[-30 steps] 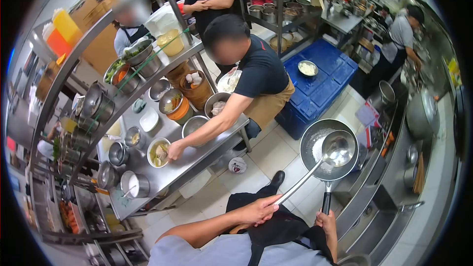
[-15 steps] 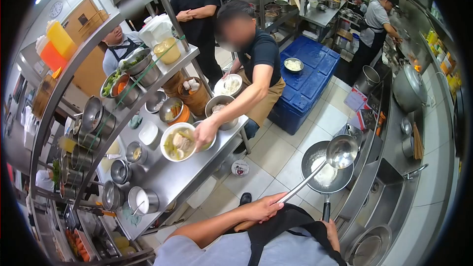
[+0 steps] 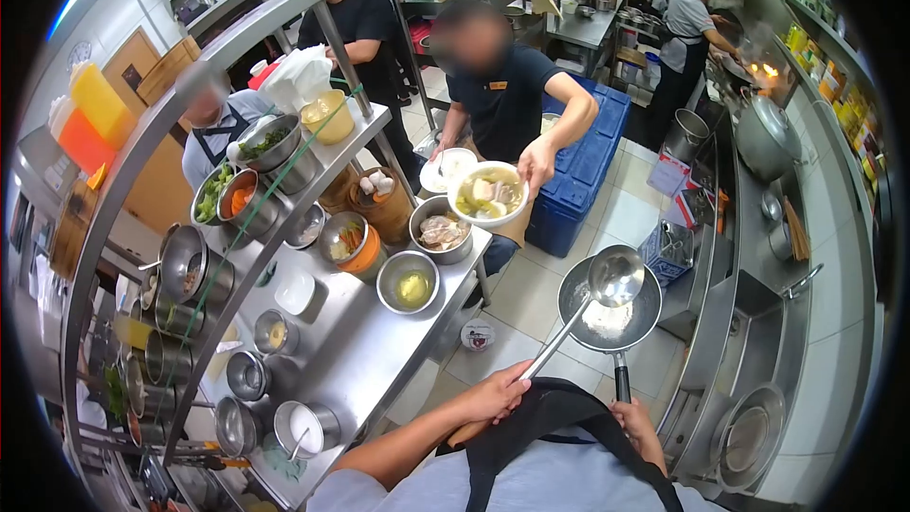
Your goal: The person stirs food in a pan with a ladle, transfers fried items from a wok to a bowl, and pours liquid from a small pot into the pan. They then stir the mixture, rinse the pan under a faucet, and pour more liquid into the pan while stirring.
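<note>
My left hand [image 3: 498, 391] is wrapped round the long handle of a steel ladle [image 3: 616, 277], whose bowl hangs over a dark wok-shaped frying pan [image 3: 646, 315]. With closed fingers, my right hand [image 3: 637, 425] grips the pan's black handle. White food [image 3: 607, 321], perhaps rice, lies in the pan, partly hidden by the ladle. Across from me, a co-worker's hand [image 3: 537, 163] holds out a white bowl [image 3: 485, 220] of soup with greens and pale chunks. In the co-worker's other hand is a white bowl of white food [image 3: 447, 169].
On my left stands a steel counter [image 3: 332, 360] with several bowls and pots, under a shelf [image 3: 313, 171]. A blue chest [image 3: 569, 192] stands beyond the pan. At right are a sink [image 3: 730, 346] and a large pot [image 3: 766, 137]. Flames [image 3: 763, 69] rise at the far stove.
The co-worker has lifted the soup bowl off the counter and brought it right, uncovering a metal bowl of yellow liquid. In view, my ladle and pan sit slightly further left.
</note>
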Demonstrator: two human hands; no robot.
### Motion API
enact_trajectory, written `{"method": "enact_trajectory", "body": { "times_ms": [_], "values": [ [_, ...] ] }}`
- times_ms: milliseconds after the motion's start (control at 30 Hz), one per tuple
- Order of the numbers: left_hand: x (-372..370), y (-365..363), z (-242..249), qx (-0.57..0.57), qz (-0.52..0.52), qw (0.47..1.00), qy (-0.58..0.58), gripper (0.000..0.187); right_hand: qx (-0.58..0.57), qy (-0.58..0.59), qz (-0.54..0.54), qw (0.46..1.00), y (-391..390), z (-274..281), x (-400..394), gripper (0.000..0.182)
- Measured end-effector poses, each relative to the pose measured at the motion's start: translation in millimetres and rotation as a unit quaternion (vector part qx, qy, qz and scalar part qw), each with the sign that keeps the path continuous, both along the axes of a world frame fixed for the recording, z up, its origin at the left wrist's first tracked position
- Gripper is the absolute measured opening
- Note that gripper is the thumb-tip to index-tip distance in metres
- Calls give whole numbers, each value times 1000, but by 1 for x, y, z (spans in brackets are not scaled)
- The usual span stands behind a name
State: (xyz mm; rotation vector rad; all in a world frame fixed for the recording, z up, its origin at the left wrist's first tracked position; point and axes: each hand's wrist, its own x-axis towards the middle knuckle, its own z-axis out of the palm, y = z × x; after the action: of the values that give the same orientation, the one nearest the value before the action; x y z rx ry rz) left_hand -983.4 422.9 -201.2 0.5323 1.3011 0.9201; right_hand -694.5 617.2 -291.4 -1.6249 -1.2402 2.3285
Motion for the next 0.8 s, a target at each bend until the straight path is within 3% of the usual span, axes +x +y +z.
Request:
{"method": "enact_trajectory", "body": {
  "times_ms": [267, 800],
  "values": [
    [-32, -28, -11, -8, -22, 1000, 7, 57, 26, -51, -5, 998, -46, 14, -34, 12],
    [-44, -52, -34, 3, 8, 1000, 3, 58, -16, -17, -36, 999, -71, 2, -44, 14]
  ]
}}
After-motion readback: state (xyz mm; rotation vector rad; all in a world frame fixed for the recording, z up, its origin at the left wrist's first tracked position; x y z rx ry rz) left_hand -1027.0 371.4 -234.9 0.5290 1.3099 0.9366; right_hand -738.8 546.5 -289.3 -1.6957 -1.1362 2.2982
